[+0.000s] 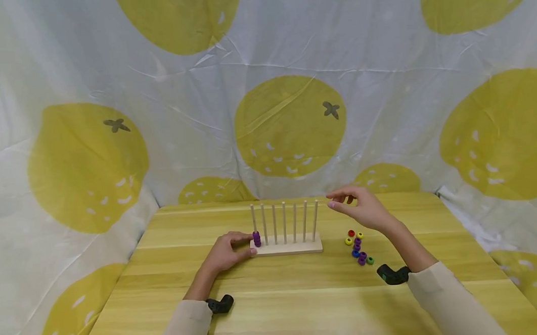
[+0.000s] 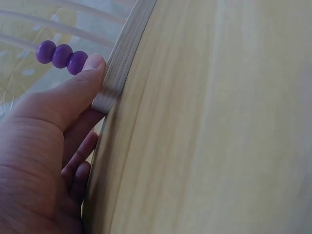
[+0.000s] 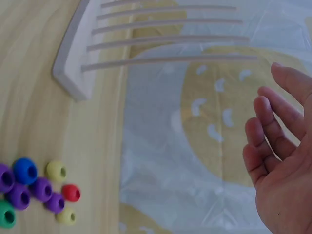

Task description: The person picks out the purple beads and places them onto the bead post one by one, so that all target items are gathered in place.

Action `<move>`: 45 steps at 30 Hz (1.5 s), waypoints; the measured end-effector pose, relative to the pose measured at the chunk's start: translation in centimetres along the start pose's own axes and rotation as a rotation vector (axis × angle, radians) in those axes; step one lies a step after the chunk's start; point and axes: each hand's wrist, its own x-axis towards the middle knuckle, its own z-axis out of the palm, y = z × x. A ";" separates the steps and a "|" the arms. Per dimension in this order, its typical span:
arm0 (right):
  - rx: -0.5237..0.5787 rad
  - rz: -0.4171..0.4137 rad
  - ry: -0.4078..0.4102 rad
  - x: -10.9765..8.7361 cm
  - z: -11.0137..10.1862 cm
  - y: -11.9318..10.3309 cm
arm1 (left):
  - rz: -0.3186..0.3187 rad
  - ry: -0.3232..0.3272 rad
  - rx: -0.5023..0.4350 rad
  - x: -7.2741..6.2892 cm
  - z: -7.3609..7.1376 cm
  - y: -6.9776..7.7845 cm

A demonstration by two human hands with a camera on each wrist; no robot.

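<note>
We find the peg rack toward the far edge of the table.
Our left hand pinches its left end by purple beads; only the left wrist view shows lower fingers curling. A strip of table separates rack from loose beads. Our right hand hovers past the rightmost peg, fingers relaxed, palm seen only from its wrist.

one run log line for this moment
left hand: grips rack | right hand: empty, raised beside rack | purple beads: stacked on leftmost peg | loose beads: on table, right of rack
</note>
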 end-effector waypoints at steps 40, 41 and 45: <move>0.044 0.227 -0.014 -11.6 2.2 9.6 | -0.008 0.002 0.009 -0.1 0.0 0.2; 0.053 0.233 -0.018 -11.7 2.3 9.8 | -0.006 0.004 0.009 -0.1 0.0 0.2; 0.077 0.227 -0.030 -11.9 2.5 10.3 | -0.007 0.008 0.003 -0.1 0.1 0.2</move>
